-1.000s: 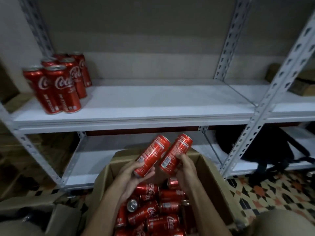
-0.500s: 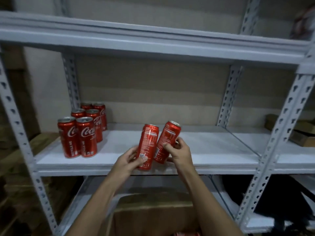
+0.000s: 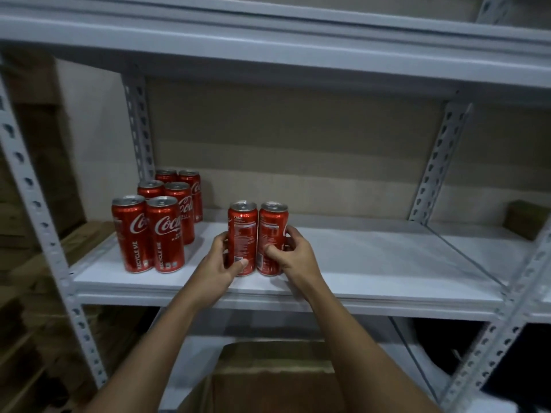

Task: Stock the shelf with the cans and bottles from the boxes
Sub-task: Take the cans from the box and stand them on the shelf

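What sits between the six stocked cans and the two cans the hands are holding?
Nothing: in the head view only bare white shelf board separates the six stocked cans from the left-hand can and right-hand can.

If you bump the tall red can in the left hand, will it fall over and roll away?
Probably, if bumped hard. The can in the left hand is tall and narrow, so it likely tips easily. It stands upright on the shelf, which looks smooth and flat; on its round side it would probably roll. The can beside it, held by the right hand, may steady it.
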